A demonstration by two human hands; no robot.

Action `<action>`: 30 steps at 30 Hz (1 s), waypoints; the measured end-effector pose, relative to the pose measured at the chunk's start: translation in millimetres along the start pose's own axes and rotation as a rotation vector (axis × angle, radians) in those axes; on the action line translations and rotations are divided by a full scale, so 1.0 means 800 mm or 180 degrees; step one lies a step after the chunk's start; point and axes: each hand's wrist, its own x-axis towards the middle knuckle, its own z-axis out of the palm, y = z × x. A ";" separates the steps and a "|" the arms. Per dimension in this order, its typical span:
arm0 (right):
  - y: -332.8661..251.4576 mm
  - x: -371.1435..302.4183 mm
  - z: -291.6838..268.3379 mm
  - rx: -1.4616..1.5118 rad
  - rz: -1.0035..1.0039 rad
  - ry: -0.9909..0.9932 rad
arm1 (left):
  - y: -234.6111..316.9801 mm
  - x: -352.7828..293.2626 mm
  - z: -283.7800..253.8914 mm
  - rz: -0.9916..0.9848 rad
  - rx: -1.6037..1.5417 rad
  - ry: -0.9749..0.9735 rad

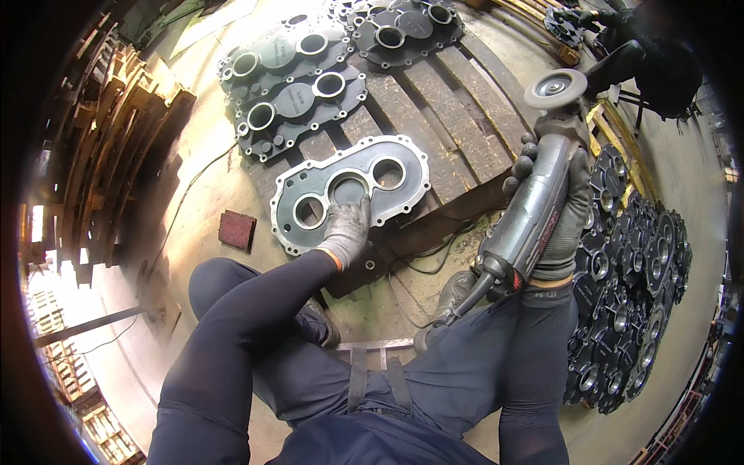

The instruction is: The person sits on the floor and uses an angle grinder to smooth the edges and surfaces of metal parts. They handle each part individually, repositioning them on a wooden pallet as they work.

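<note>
On the wooden pallet [438,139] lie metal covers [319,178].

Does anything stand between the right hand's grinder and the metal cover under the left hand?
Nothing visible does: only pallet slats show between the grinder, held in the right hand, and the metal cover. The left hand itself hides part of the cover's near rim.

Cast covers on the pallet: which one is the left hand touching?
The bright-rimmed cover at the pallet's near edge, under the left hand: its hollow side faces up, while the covers behind it show raised centre panels.
</note>
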 end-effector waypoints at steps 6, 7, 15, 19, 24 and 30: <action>0.002 0.002 0.005 0.0001 0.0064 0.0032 | -0.004 0.021 0.037 0.0018 0.0171 0.0365; 0.002 0.003 0.004 0.0003 0.0091 0.0066 | -0.003 0.022 0.045 0.0002 0.0250 0.0510; 0.005 -0.005 0.014 -0.0227 0.0030 0.0373 | -0.024 0.035 0.008 0.0011 -0.0307 0.0348; 0.017 -0.003 0.012 0.0009 0.0279 0.0385 | -0.072 0.026 -0.037 0.0409 -0.0934 0.0201; 0.029 0.002 0.021 0.0106 0.0588 0.0512 | -0.143 0.026 -0.119 0.0809 -0.1818 0.0359; 0.049 0.023 0.019 -0.0049 0.0974 0.0931 | -0.187 0.047 -0.143 0.0774 -0.1962 0.0194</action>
